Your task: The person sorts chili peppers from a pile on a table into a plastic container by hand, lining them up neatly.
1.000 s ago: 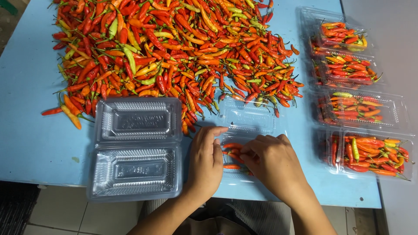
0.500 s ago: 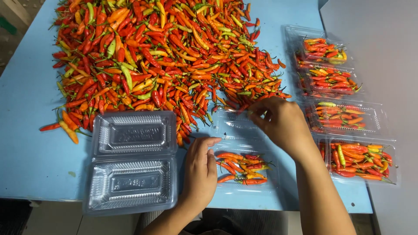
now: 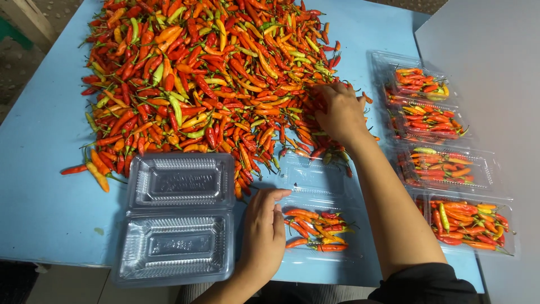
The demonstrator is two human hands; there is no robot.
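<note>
Your right hand (image 3: 339,112) is out on the near right edge of the chili pile (image 3: 214,84), palm down, fingers curled loosely into the peppers. Can't tell whether it's actually pinching any; the fingertips are buried among them.

Your left hand (image 3: 264,233) lies flat on the blue table (image 3: 45,169), fingers together and extended, touching the left edge of the open clear clamshell tray (image 3: 318,214). It's holding nothing.

That tray sits just in front of you, between your two forearms. Its near half holds a small batch of red and orange chilies (image 3: 315,229); its lid half, nearer the pile, lies bare.

Left of your left hand: another open clear clamshell (image 3: 177,217), both halves without chilies, far edge touching the pile.

Along the right edge of the table: a row of four closed clamshells (image 3: 444,169), each filled with chilies, set next to a grey surface (image 3: 495,67).
</note>
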